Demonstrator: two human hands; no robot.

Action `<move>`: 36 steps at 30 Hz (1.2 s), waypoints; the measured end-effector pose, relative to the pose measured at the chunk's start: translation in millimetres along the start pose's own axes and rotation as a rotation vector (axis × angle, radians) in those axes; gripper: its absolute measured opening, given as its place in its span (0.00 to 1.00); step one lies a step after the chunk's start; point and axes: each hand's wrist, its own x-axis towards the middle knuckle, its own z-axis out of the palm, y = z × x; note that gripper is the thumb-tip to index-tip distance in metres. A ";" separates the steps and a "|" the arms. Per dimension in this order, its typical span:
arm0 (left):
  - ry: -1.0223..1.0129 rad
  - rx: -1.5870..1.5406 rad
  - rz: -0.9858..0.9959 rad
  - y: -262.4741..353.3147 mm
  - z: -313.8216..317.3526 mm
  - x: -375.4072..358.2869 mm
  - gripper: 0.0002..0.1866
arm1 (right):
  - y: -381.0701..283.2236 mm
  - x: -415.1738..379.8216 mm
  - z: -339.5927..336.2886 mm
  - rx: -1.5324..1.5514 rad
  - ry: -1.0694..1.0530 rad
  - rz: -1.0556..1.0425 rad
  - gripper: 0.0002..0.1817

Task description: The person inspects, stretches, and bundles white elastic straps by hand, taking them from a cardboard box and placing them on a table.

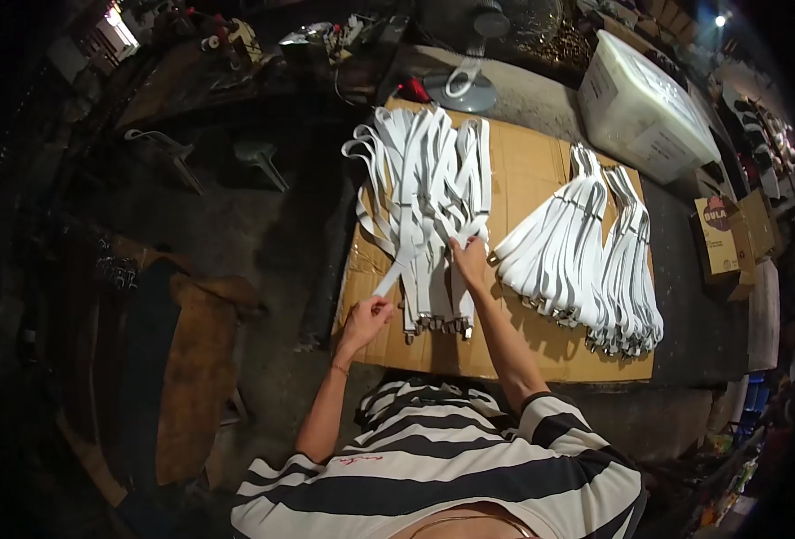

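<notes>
Under everything lies the cardboard sheet (523, 171), spread flat over a grey work surface (685, 296). At its far right corner stands a white plastic tub (636, 108), closed with a lid, and beyond the sheet's far edge a fan base (463, 90) rests on the same surface.

Straight ahead of you is the loose pile of white straps (424, 189), fanned out away from you, their metal-tipped ends pointing back toward your chest. To its right lie two tidier bundles (586, 260), side by side and touching, narrow at the far end and spreading toward you.

Your right hand (469, 260) lies on the near right part of the loose pile, fingers pressed down on the straps (whether it pinches one underneath, you cannot tell from here). Your left hand (366, 319) sits just off the pile's near left edge, over bare cardboard, fingers closed in a pinch on the end of a single strap (396, 274) that runs up and rightward into the pile.
</notes>
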 end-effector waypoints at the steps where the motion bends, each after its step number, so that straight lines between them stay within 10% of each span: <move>1: 0.005 0.001 -0.028 -5.2 -6.4 -5.0 0.13 | -6.9 -1.8 1.5 -0.003 0.049 0.036 0.30; 9: -0.122 -0.269 -0.118 -12.5 5.6 -13.8 0.12 | -5.5 7.7 -8.1 -0.027 0.163 -0.013 0.24; 16: -0.133 -0.548 -0.055 29.5 44.6 48.8 0.14 | -73.9 -30.2 -54.8 0.978 -0.457 0.103 0.11; 30: -0.222 -1.248 -0.270 7.3 76.9 86.7 0.09 | -34.9 -149.2 -72.2 1.055 -0.582 0.361 0.08; 34: -0.180 -1.109 -0.319 -20.1 92.7 66.0 0.10 | -11.5 -172.4 -66.1 0.499 -0.461 0.353 0.24; 36: -0.154 -1.013 -0.322 -19.7 96.9 51.6 0.11 | -14.0 -188.8 -71.7 -0.125 0.024 -0.323 0.34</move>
